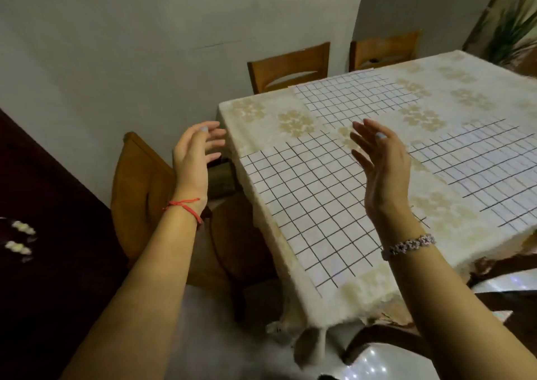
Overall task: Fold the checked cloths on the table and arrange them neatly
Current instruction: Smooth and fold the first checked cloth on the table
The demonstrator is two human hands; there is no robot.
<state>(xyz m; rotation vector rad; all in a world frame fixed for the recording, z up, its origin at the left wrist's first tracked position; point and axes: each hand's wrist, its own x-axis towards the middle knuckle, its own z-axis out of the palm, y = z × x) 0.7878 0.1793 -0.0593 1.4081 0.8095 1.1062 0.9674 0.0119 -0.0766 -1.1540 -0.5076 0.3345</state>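
Three white cloths with a black grid lie flat on the table. The nearest checked cloth [308, 205] lies at the table's near left corner. A second checked cloth [354, 96] lies at the far edge, a third checked cloth [491, 164] to the right. My left hand [193, 155] hovers left of the table's corner, fingers relaxed and spread, holding nothing. Raised above the nearest cloth, my right hand [380, 164] is open with its palm facing left and touches nothing.
The table [261, 112] carries a cream cloth with a beige flower pattern, its fringe hanging over the near edge. Wooden chairs stand at the left [139, 187] and at the far side [287, 65]. A grey wall lies behind; a plant [511, 33] stands far right.
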